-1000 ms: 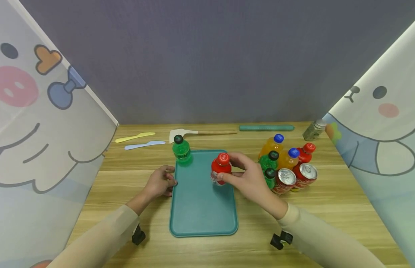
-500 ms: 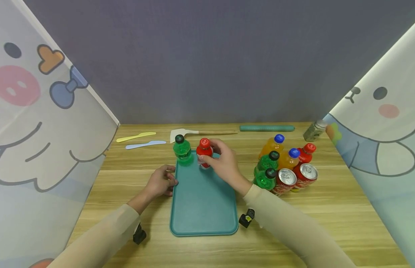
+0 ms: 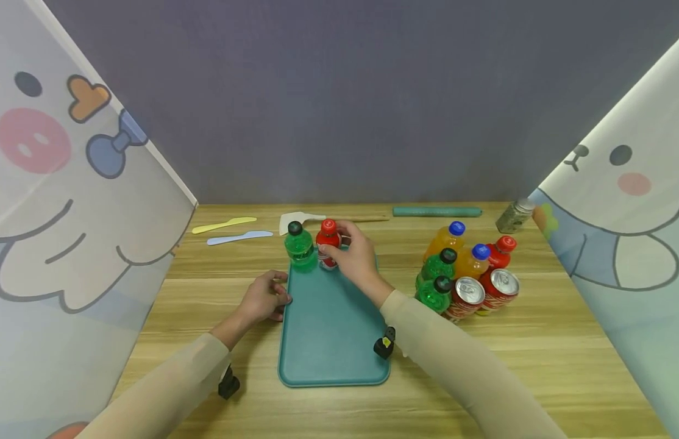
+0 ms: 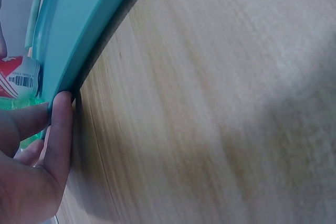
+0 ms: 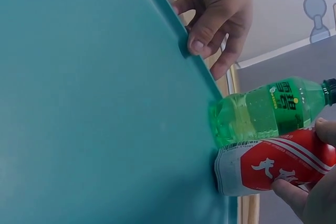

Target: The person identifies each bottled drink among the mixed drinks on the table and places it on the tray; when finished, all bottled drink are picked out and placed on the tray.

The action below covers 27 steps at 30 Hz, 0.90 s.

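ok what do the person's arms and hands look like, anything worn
The left sleeve and right sleeve are long, plain and cream, ending near the wrists. The left hand and right hand are ungloved. A blocky black left device and similar right device show by the wrists, the latter with a yellow mark.

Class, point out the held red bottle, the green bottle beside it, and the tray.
Red bottle (image 5: 266, 164), right wrist view: its label.
Green bottle (image 5: 265, 109), right wrist view: its side.
Tray (image 3: 331, 335), head view: its bare floor.

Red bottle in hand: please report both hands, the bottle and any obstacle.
Right hand grips red bottle, upright at far end of tray. Left hand pinches tray rim. Green bottle close on left, may block shifting that way.
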Each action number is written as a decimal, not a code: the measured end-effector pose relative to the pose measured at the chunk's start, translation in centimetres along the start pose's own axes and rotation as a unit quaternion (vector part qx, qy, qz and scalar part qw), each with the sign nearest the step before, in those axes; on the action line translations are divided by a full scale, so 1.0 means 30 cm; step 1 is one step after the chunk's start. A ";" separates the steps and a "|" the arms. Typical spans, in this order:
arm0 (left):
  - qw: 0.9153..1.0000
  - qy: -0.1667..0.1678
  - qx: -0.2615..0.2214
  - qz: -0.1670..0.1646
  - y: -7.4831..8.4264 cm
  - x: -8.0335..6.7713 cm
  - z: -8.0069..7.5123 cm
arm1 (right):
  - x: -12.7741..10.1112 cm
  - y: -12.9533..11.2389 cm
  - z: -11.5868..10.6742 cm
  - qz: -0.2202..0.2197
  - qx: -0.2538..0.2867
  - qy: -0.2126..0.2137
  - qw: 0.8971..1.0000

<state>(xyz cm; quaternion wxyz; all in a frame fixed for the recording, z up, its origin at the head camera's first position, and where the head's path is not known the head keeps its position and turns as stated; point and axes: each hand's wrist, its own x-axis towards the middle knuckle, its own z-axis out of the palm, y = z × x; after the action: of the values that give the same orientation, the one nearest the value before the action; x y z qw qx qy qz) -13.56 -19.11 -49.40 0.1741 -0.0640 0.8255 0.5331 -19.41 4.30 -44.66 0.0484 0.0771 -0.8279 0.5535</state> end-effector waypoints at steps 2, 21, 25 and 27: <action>1.000 -0.001 0.003 0.000 0.003 0.003 0.002 | 0.004 0.004 0.000 0.007 -0.004 -0.001 1.000; 1.000 -0.005 -0.004 -0.004 0.011 0.001 -0.006 | 0.015 0.001 -0.002 -0.001 -0.054 -0.065 0.996; 1.000 -0.005 -0.005 -0.005 0.011 0.005 -0.002 | 0.014 -0.018 -0.028 0.005 -0.095 -0.106 0.990; 1.000 -0.006 -0.007 -0.008 0.009 0.006 -0.001 | 0.015 -0.033 -0.045 0.005 -0.109 -0.126 0.986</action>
<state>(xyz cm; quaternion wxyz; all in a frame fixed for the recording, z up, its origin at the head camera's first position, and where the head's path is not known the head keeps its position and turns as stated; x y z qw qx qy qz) -13.81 -19.02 -49.21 0.1826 -0.0691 0.8200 0.5380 -19.67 5.13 -43.16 -0.0508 0.1369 -0.8828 0.4464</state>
